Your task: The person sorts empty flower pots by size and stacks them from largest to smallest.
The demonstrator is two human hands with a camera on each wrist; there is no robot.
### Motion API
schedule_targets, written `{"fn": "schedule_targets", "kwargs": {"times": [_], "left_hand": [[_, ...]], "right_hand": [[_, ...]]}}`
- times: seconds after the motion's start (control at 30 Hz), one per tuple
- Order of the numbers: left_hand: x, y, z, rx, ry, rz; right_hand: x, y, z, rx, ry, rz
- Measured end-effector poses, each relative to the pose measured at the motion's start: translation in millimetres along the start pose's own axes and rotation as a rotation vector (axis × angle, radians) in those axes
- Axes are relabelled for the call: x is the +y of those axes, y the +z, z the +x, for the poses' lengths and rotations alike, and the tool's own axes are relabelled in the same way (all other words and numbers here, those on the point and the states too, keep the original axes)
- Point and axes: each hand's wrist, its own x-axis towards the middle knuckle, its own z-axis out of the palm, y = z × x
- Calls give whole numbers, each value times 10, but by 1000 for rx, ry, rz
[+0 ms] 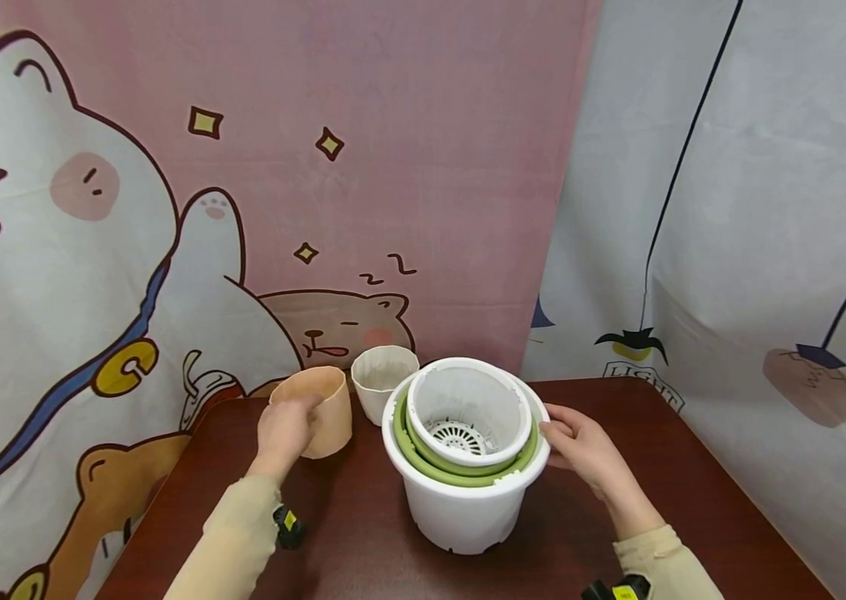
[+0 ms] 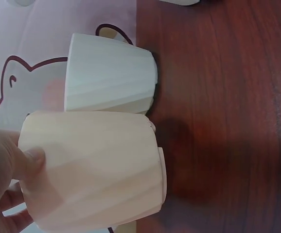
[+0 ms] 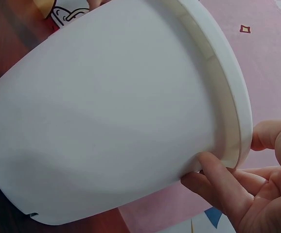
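- far left, upper left of the frame: printed cloth point(image 1: 70, 283), cartoon animals on pink and white; backdrop only.
- lower left: left hand point(image 1: 287, 429); fingers grasping a peach pot point(image 1: 328, 417) at its rim, thumb laid against the outer wall in the left wrist view; pot left of centre, about upright; whether its base touches the tabletop cannot be told.
- just right of that: small white pot point(image 1: 377, 393), standing by the far edge of the table point(image 1: 347, 542), beside the peach pot; no hand on it.
- lower centre: large white pot point(image 1: 463, 521), about upright, mouth up; inside it, a green pot point(image 1: 468, 481) showing two green rims (one piece or two, cannot tell); innermost, an inner white pot point(image 1: 501, 408) with slotted floor in view.
- right of centre: right hand point(image 1: 583, 450); fingers bent round the large pot's rim, grasping it, fingertips on the outer wall beneath the lip.
- step in hand, as judged: handling the pots, a grip taken on each side, nesting partly done; peach and small white pots outside the stack; the next move seems to call for a steady right hold, and a clear lift by the left if the peach pot is to pass over the stack's rim.
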Motion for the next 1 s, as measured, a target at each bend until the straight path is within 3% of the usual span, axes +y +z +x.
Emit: {"fn": "schedule_targets", "kwargs": {"times": [0.4,0.67,1.0], "left_hand": [[54,-297,-24,82,43,-14],[122,-429,-20,163,85,-48],[264,-614,39,264,199,-58]], "right_hand": [[10,-13,-8,-3,-1,-8],[-5,-9,-11,-5,-4,7],[6,-10,-9,-16,7,18]]}}
